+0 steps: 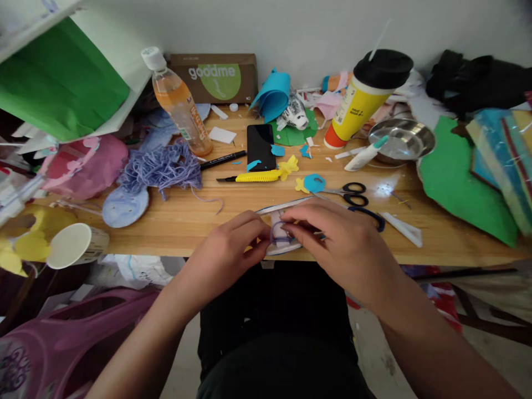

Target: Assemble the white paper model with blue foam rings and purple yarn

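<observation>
Both hands meet at the near edge of the wooden table (187, 221), over a white paper plate (279, 209). My left hand (230, 246) pinches a small white piece wrapped in purple yarn (279, 235) from the left. My right hand (336, 241) grips the same piece from the right, fingers curled over it. Most of the plate is hidden under the hands. Scissors (347, 192) lie just beyond my right hand, with a blue-handled tool (372, 215) beside it.
A purple yarn tangle (162, 166), an orange drink bottle (178, 102), a phone (260, 145), a yellow utility knife (253, 177), a yellow cup (366, 94), a steel bowl (401, 138) and green felt (457, 177) crowd the table. A paper cup (75, 245) lies at the left edge.
</observation>
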### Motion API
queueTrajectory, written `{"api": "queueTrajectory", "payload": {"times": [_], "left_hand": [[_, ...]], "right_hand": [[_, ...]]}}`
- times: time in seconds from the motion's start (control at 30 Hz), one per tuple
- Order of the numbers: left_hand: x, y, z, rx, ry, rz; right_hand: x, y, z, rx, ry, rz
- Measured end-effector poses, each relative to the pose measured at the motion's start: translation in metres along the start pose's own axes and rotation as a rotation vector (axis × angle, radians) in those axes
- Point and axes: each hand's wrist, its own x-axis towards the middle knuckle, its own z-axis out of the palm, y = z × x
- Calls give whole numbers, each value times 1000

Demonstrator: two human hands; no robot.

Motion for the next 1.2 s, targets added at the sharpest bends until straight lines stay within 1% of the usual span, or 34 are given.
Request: {"api": "queueTrajectory", "payload": {"times": [0.13,0.27,0.4,0.5,0.6,0.73,0.97,1.2], "left_hand": [[0,5,-2,-21,-2,-31],[-4,7,-1,-125,83,-133],[-6,6,6,-230,129,-168],[-5,8,10,-216,142,-171],[-3,13,10,-173,151,-152],[-3,18,11,-169,168,-137],[-7,18,13,-197,171,-188],[-13,14,16,-318,148,-281]], "right_hand": [[-4,-3,0,57,35,72],[-8,-5,0,101,28,150],[-10,-4,2,111,41,142],[-13,-5,5,138,63,158],[-16,-7,10,182,115,189],[-19,-10,16,233,178,200],[-23,-14,15,174,318,132],[-27,-8,22,262,403,223]]}}
